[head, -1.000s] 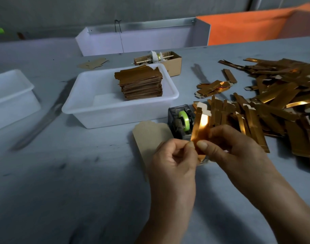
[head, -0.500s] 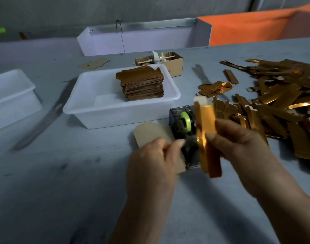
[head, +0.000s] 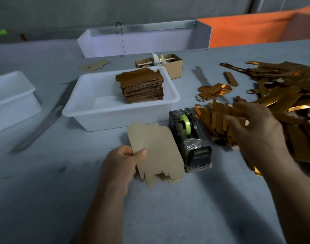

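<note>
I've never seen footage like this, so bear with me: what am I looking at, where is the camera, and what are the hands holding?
There is no machine here: a person works with bare hands, and a camera worn on the head looks down at them. The left hand pinches a flat brown card blank. The right hand, blurred, hangs with spread fingers over a heap of gold folded pieces; no grip shows. On the grey table stand a tape dispenser and a white tub with a stack of blanks.
</note>
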`<action>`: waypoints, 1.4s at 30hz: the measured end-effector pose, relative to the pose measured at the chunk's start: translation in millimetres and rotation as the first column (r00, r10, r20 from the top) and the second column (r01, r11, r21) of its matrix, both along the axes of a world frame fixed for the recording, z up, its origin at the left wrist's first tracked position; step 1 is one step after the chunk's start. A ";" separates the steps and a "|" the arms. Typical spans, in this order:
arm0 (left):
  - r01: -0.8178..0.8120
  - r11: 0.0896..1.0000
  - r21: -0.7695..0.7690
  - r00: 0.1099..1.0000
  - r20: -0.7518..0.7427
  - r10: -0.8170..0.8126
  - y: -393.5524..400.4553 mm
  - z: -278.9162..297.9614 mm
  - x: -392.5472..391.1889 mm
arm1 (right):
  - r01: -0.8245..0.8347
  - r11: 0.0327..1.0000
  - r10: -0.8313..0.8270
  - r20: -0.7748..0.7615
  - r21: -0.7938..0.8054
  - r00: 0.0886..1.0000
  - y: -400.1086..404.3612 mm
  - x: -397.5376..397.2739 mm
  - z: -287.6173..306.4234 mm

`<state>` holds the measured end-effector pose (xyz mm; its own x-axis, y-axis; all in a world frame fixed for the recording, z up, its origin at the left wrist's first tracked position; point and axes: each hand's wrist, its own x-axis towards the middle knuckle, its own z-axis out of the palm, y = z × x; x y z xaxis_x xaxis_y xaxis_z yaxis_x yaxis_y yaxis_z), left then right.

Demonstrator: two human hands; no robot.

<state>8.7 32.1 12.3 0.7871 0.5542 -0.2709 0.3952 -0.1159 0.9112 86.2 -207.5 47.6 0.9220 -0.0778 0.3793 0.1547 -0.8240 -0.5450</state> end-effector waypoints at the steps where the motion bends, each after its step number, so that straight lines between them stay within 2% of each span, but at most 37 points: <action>1: 0.008 1.000 0.025 1.000 0.012 -0.008 2.0 1.5 0.0 | -0.046 0.998 0.045 0.021 0.037 0.999 4.5 -6.9 1.4; 3: 0.032 0.991 0.134 0.999 0.029 -0.036 3.8 5.3 -2.2 | -0.112 0.992 0.107 0.067 0.063 0.992 11.4 -19.5 4.0; 5: 0.001 0.929 0.370 0.998 0.056 -0.024 4.1 11.2 -5.9 | -0.142 0.988 0.137 0.081 0.064 0.987 17.5 -29.3 6.9; 6: -0.048 0.885 0.462 0.994 0.109 -0.003 3.0 16.6 -9.0 | -0.153 0.985 0.148 0.065 0.083 0.987 20.5 -33.7 8.8; 7: -0.105 0.867 0.487 0.982 0.188 0.013 0.6 23.9 -12.6 | -0.174 0.977 0.171 0.039 0.119 0.985 23.2 -37.6 9.8; 8: -0.123 0.886 0.448 0.967 0.254 0.006 -1.2 30.5 -15.9 | -0.205 0.962 0.207 0.007 0.181 0.978 25.8 -42.3 10.7; 10: 0.016 0.980 0.201 0.949 0.304 -0.077 -8.2 44.0 -23.7 | -0.266 0.862 0.337 -0.094 0.432 0.937 31.7 -53.3 15.9; 12: 0.247 0.968 -0.038 0.921 0.319 -0.223 -17.1 54.5 -32.0 | -0.252 0.651 0.516 -0.174 0.716 0.838 37.6 -62.9 22.3; 13: 0.321 0.943 -0.087 0.906 0.319 -0.279 -20.3 56.6 -34.5 | -0.215 0.561 0.584 -0.197 0.800 0.788 39.3 -66.0 23.1; 15: 0.380 0.915 -0.135 0.889 0.326 -0.322 -26.4 58.3 -35.3 | -0.160 0.477 0.633 -0.211 0.864 0.744 39.8 -69.2 21.5; 20: 0.342 0.892 -0.294 0.917 0.311 -0.249 -44.7 51.1 -30.4 | -0.106 0.411 0.629 -0.198 0.905 0.752 39.5 -75.5 18.4; 23: 0.291 0.924 -0.249 0.933 0.290 -0.215 -57.0 46.7 -28.5 | -0.129 0.455 0.621 -0.210 0.881 0.755 40.9 -80.6 14.2; 27: 0.235 0.944 -0.229 0.945 0.282 -0.167 -62.8 39.6 -26.8 | -0.139 0.562 0.520 -0.217 0.816 0.826 39.3 -83.5 9.6; 33: 0.242 0.948 -0.207 0.945 0.274 -0.181 -63.9 32.2 -26.5 | -0.233 0.768 0.414 -0.185 0.597 0.891 38.4 -85.5 5.3; 37: 0.217 0.959 -0.181 0.943 0.294 -0.158 -66.3 28.4 -25.4 | -0.309 0.895 0.336 -0.030 0.321 0.941 46.7 -94.2 6.7; 39: 0.190 0.970 -0.148 0.940 0.314 -0.136 -68.5 25.7 -26.5 | -0.359 0.920 0.347 0.099 0.160 0.933 52.8 -100.2 6.5; 42: 0.211 0.966 -0.148 0.932 0.330 -0.153 -72.6 26.9 -30.3 | -0.386 0.919 0.370 0.168 0.075 0.914 60.4 -107.2 3.2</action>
<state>-21.6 -40.5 39.1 0.9305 0.3585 -0.0753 0.0742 0.0169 0.9971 -21.0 -147.1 50.8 0.8246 0.2194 0.5215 0.5284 -0.6280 -0.5713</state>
